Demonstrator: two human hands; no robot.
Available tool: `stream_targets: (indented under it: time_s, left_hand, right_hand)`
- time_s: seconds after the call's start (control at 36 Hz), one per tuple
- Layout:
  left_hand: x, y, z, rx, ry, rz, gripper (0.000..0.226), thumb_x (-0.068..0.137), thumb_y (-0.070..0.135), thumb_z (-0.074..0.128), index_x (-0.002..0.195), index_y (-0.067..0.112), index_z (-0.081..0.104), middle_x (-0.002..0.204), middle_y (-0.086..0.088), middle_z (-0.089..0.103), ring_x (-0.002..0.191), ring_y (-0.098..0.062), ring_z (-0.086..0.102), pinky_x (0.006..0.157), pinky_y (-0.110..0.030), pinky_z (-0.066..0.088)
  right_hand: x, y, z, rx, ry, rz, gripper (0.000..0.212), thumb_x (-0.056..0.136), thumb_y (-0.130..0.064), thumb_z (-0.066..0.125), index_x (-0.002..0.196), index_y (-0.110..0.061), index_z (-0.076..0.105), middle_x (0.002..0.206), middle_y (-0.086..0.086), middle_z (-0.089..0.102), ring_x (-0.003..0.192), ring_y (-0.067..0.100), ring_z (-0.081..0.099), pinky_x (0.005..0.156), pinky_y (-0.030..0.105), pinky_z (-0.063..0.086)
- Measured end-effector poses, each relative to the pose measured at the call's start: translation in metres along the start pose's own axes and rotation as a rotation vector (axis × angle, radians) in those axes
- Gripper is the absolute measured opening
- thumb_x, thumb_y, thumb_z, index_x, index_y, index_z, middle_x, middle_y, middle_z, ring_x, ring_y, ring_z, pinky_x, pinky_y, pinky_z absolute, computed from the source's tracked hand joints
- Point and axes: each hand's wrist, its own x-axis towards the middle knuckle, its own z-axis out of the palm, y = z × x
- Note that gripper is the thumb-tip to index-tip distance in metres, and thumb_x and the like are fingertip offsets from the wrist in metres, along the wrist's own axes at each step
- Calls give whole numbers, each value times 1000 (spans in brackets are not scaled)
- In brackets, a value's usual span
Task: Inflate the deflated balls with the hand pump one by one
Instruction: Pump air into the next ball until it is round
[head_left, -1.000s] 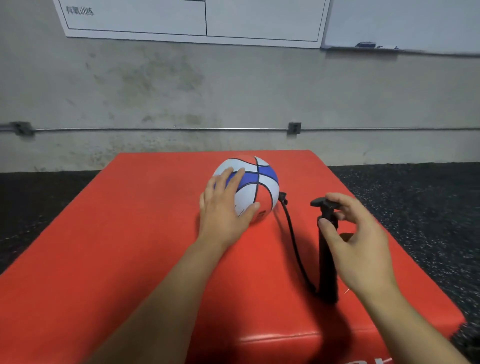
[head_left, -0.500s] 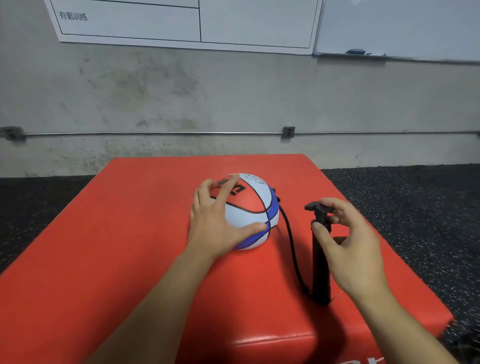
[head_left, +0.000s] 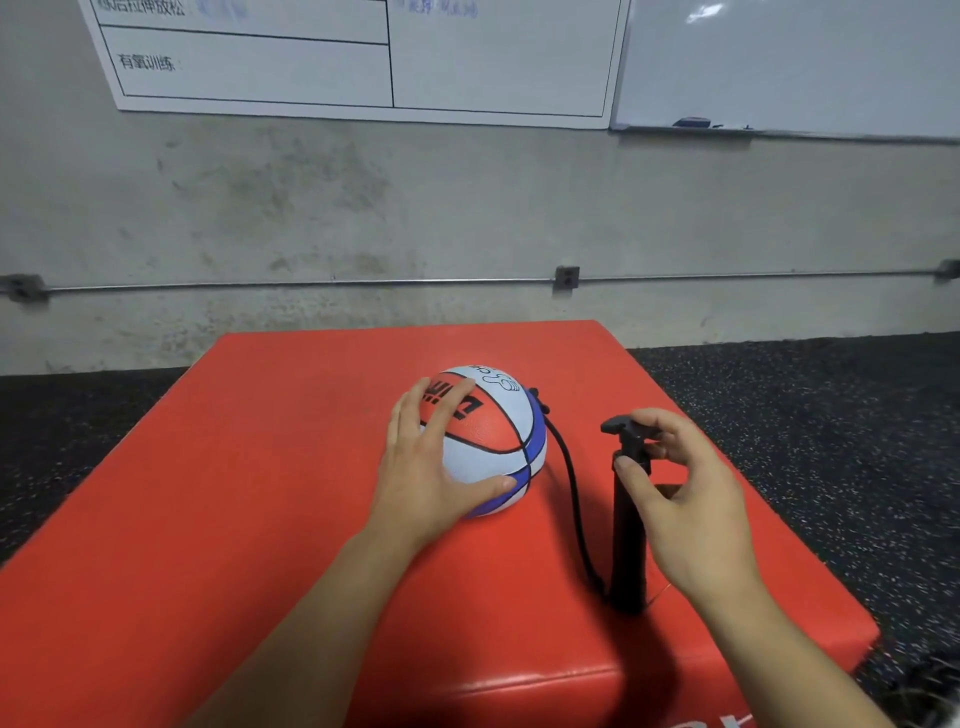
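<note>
A red, white and blue ball (head_left: 491, 447) sits on the red padded block (head_left: 234, 493). My left hand (head_left: 428, 475) lies over the ball's left side, fingers spread on top and thumb across its front. A black hand pump (head_left: 627, 545) stands upright to the right of the ball. Its black hose (head_left: 571, 483) curves from the pump's base up to the ball's right side. My right hand (head_left: 685, 499) holds the pump's T-handle, fingers curled over the top and thumb against the shaft just below.
The block's right edge and front edge drop to dark speckled flooring (head_left: 831, 441). A grey concrete wall with a metal conduit (head_left: 311, 283) stands close behind the block. Whiteboards (head_left: 493, 57) hang above.
The ball has rolled under my left hand, and a red panel with black lettering now faces up. My right hand stays at the pump handle. The view has tilted upward slightly.
</note>
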Motion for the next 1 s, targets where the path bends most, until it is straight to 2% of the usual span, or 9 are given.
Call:
stream_targets:
  time_s: [0.14,0.22,0.36,0.44,0.53,0.58,0.64,0.78,1.0]
  left_hand:
    - [-3,-1,0,-3,18,7,108,51,73,81,148,56,36,162,8,22,152,-23,23,121,-47,36]
    - [-7,-3,-2,1,11,35,105,52,72,82,146,54,38,157,8,24,148,-22,27,119,-41,37]
    - [-4,2,-19,-9,164,92,66,78,73,66,135,40,56,124,6,45,117,-17,43,105,-29,39]
    - [-5,7,-26,18,207,94,61,80,73,63,130,39,58,112,9,49,108,-13,43,100,-35,44]
    - [-10,12,-27,-6,167,20,82,70,80,67,143,50,49,129,6,42,124,-16,40,112,-41,40]
    - [-13,17,-29,-94,47,-70,103,59,85,71,152,63,31,158,4,25,150,-17,22,122,-40,27]
    - [-16,21,-30,-188,-89,-122,112,51,87,75,150,72,22,170,8,10,158,-11,9,127,-42,21]
    - [-20,18,-22,-159,-78,-40,104,54,83,80,148,59,41,149,16,38,143,-9,38,121,-43,37]
    - [-21,21,-18,-173,12,5,92,57,73,82,141,55,51,142,11,43,137,-13,43,117,-41,40]
  right_hand:
    - [1,1,-1,-1,2,-1,45,91,1,74,112,-38,65,113,-23,70,102,2,63,66,32,52]
    - [1,0,-2,5,-3,-6,46,91,1,74,112,-39,64,113,-23,70,102,1,63,66,32,52]
    - [-2,0,-8,14,-2,-22,48,91,1,73,112,-40,62,115,-18,71,104,5,63,66,31,52]
    - [-3,-3,-12,15,1,-23,49,90,2,74,110,-41,62,112,-22,70,103,3,63,66,26,51]
    - [-5,-5,-17,23,0,-28,48,90,4,74,109,-39,62,110,-24,70,101,3,63,65,26,50]
    - [-6,-6,-19,25,-3,-25,46,90,5,73,109,-36,62,110,-24,70,100,2,63,64,23,50]
    - [-8,-7,-21,27,-2,-23,46,89,5,73,109,-35,62,109,-26,70,99,1,63,62,19,48]
    - [-11,-10,-26,40,-11,-34,50,90,6,72,107,-40,60,114,-19,73,101,5,64,66,29,52]
    - [-15,-11,-33,20,-10,-33,51,90,5,73,106,-41,59,112,-22,72,102,4,64,68,31,52]
